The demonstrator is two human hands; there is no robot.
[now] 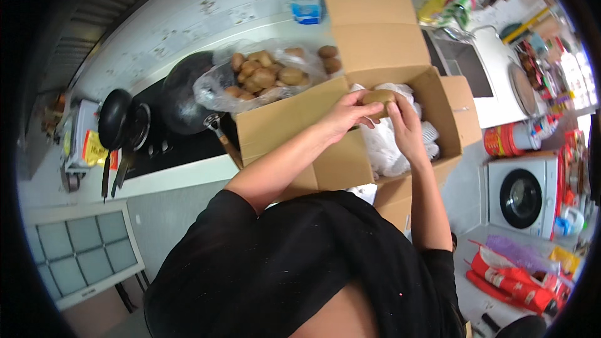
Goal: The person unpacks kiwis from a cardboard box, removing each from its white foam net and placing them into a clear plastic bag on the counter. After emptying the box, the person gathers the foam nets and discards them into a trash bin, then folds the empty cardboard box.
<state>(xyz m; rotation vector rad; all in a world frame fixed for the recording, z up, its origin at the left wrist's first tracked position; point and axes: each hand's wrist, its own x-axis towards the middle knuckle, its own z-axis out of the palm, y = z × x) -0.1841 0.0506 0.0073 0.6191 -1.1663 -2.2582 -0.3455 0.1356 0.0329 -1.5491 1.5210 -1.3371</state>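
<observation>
Both my hands hold one brown potato (379, 98) above an open cardboard box (441, 103). My left hand (345, 115) has its fingers around the potato's near left side, and my right hand (407, 124) grips it from the right. Inside the box, below my hands, lie white plastic wrappings (387, 143). Left of the box, a clear plastic bag (211, 89) lies open with several brown potatoes (263, 77) in it. Two more round brown ones (331, 58) sit between that bag and the raised box flap (375, 42).
A dark wok (188, 94) stands on the black cooktop (164, 157), with a small black pan (115, 119) farther left. A blue and white pouch (305, 7) stands by the tiled wall. Right of the box are a sink (462, 65) and, lower, a washing machine (521, 197).
</observation>
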